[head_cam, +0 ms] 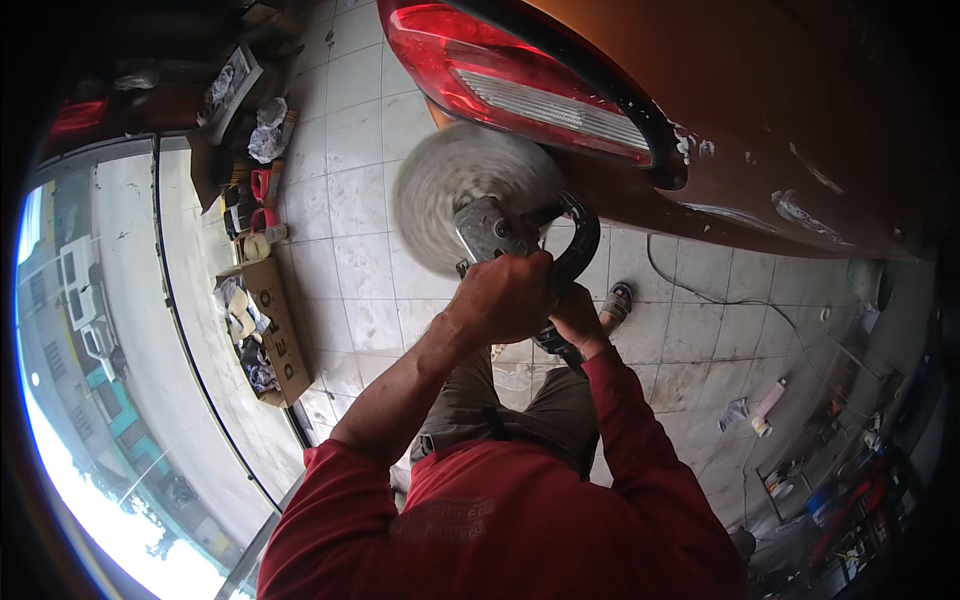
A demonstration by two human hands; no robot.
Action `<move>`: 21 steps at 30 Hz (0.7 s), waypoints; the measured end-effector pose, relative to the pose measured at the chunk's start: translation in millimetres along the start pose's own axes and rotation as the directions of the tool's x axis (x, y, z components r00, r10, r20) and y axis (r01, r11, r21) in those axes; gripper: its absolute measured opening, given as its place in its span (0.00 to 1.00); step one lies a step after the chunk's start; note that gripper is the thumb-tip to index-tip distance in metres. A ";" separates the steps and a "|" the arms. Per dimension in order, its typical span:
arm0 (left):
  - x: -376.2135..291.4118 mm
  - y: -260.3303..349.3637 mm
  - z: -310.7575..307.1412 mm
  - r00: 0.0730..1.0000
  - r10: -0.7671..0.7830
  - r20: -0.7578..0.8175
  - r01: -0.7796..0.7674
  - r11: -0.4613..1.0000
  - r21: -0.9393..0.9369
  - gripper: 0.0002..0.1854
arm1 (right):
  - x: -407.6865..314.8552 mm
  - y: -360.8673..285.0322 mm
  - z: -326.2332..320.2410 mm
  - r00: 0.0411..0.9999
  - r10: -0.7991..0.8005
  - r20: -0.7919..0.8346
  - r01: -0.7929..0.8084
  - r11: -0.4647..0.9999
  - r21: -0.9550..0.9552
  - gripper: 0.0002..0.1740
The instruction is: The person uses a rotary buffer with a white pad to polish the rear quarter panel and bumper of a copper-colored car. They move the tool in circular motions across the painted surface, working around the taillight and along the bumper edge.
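A rotary polisher (495, 229) is held in front of my body, its round pad (427, 195) blurred by spinning. My left hand (506, 300) is wrapped over the tool just behind its metal head. Lower and to the right, my right hand (579, 319) grips the body, partly hidden behind the left. A black loop handle (589, 232) curves out on the right side. The pad's upper right edge lies against or very near the orange car body just under the red and clear tail light (525, 82); exact contact cannot be told.
White smears (802, 210) mark the orange car panel (750, 112). A cable (697, 292) trails over the tiled floor (360, 262). At left, a cardboard box (289, 345) bearing writing holds crumpled scraps. A pink bottle (770, 397) lies at right, near cluttered shelving (780, 487).
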State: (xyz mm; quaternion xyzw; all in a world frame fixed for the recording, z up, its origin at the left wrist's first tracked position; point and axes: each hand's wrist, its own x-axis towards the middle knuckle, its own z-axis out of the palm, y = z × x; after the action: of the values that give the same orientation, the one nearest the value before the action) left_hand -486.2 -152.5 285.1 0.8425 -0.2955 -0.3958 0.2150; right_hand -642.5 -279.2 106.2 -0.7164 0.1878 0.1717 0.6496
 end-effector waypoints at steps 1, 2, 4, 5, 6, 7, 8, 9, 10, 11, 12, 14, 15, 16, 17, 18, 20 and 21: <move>-5.6 -11.5 -12.0 1.000 0.004 -0.031 -0.004 1.000 -0.011 0.14 | 9.8 -10.8 12.9 1.000 -0.004 0.010 0.004 0.999 0.031 0.38; -10.1 -21.5 -23.5 0.998 0.009 -0.061 -0.010 1.000 -0.021 0.13 | 18.2 -22.5 23.9 1.000 0.011 0.019 -0.012 0.998 0.054 0.38; -18.6 -36.9 -47.9 0.998 -0.035 -0.052 0.035 0.999 0.000 0.14 | 35.3 -48.2 39.4 0.999 0.020 0.039 -0.021 0.999 0.028 0.37; -21.6 -43.2 -58.3 0.997 -0.056 -0.047 0.057 0.998 0.012 0.16 | 43.3 -56.7 46.0 0.999 0.024 0.047 -0.025 1.000 0.016 0.37; -23.0 -48.5 -66.1 0.996 -0.043 -0.074 0.043 0.999 0.005 0.15 | 50.5 -59.2 53.3 0.999 -0.046 0.002 0.046 0.998 0.040 0.38; -24.1 -53.7 -72.3 0.995 -0.032 -0.096 0.032 0.999 0.001 0.15 | 57.1 -62.1 56.7 0.999 -0.043 0.008 0.043 0.999 0.029 0.39; -24.5 -57.9 -77.7 0.993 -0.020 -0.117 0.020 1.000 -0.002 0.15 | 63.6 -65.1 58.1 0.999 -0.040 0.013 0.040 0.999 0.019 0.39; -23.9 -60.5 -81.2 0.991 -0.010 -0.136 0.010 1.000 -0.004 0.15 | 69.2 -69.1 58.9 0.999 -0.035 0.018 0.035 0.999 0.012 0.40; -22.9 -58.9 -85.5 0.992 -0.057 -0.116 0.054 0.998 -0.029 0.15 | 72.7 -77.1 56.9 0.999 0.012 0.037 -0.010 0.999 -0.044 0.42; -23.0 -57.8 -84.6 0.991 -0.075 -0.114 0.070 0.997 -0.040 0.15 | 72.0 -77.0 55.2 0.999 0.008 0.052 -0.007 1.000 -0.028 0.42; -22.9 -57.0 -82.7 0.990 -0.091 -0.110 0.085 0.995 -0.051 0.15 | 70.8 -76.7 52.8 0.998 0.007 0.065 -0.006 1.000 -0.011 0.42; -20.8 -50.2 -71.6 0.989 -0.086 -0.118 0.078 0.994 -0.077 0.15 | 63.8 -74.2 41.1 0.997 -0.005 0.080 0.007 1.000 -0.021 0.41; -18.9 -46.6 -59.2 0.990 -0.064 -0.129 0.052 0.994 -0.094 0.15 | 57.6 -65.7 32.9 0.997 -0.018 0.069 0.022 0.998 -0.055 0.40; -19.2 -42.4 -46.0 0.988 -0.053 -0.142 0.037 0.993 -0.111 0.15 | 49.5 -53.5 26.8 0.997 -0.032 0.068 0.038 0.996 -0.086 0.38; -15.5 -33.5 -32.8 0.988 0.006 -0.154 -0.022 0.995 -0.097 0.15 | 39.1 -42.0 18.6 0.997 -0.047 0.067 0.055 0.992 -0.117 0.37; -9.1 -22.2 -19.1 0.995 -0.007 -0.102 -0.001 0.997 -0.082 0.15 | 24.2 -33.6 8.6 0.999 -0.034 0.035 0.037 0.996 -0.079 0.34; 6.8 5.4 11.9 1.000 -0.007 -0.024 0.006 0.999 -0.050 0.17 | 1.9 6.2 -18.9 0.999 -0.031 0.035 0.034 0.993 -0.114 0.33; 16.8 21.1 26.7 0.998 0.033 0.047 -0.032 0.999 -0.022 0.17 | -11.5 28.8 -32.4 0.999 -0.024 0.026 0.027 0.991 -0.130 0.32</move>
State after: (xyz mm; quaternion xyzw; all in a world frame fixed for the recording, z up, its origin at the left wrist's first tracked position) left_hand -505.7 -182.6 272.7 0.8256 -0.3098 -0.4154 0.2233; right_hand -666.7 -313.4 90.1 -0.7573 0.1591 0.1840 0.6060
